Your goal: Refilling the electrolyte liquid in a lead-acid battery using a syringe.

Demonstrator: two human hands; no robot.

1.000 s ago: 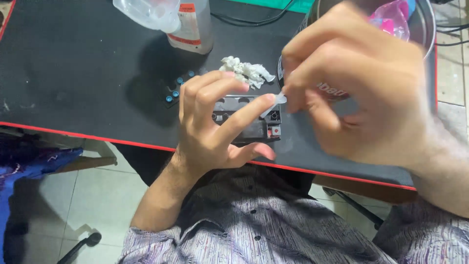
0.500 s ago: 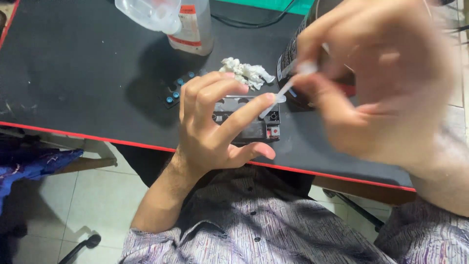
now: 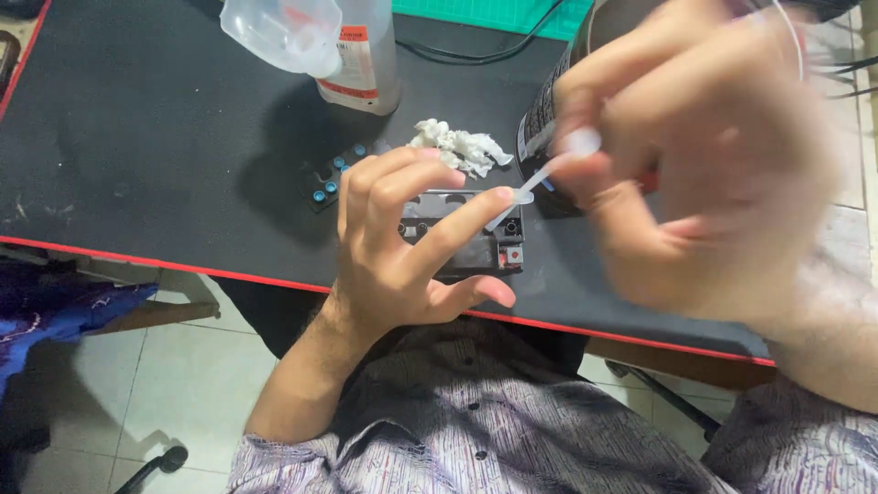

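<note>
My left hand [image 3: 402,242] rests on a small black battery [image 3: 476,240] near the front edge of the black table mat [image 3: 137,146], its index finger stretched across the battery's top and its fingers spread. My right hand [image 3: 695,174], blurred and raised close to the camera, pinches a small clear plastic dropper [image 3: 540,178]. The dropper's tip points down-left and sits just above the battery's top, by my left index fingertip. A strip of blue-topped caps [image 3: 331,176] lies left of the battery.
A clear plastic bottle with a red label [image 3: 361,55] stands at the back, with a second translucent container [image 3: 279,32] beside it. A crumpled white tissue [image 3: 457,146] lies behind the battery. A dark cylindrical can [image 3: 541,119] stands behind my right hand. The mat's red front edge [image 3: 183,267] borders the floor.
My right hand has lifted up and to the right, drawing the dropper out so that it now shows between the fingers. My left hand has stayed on the battery.
</note>
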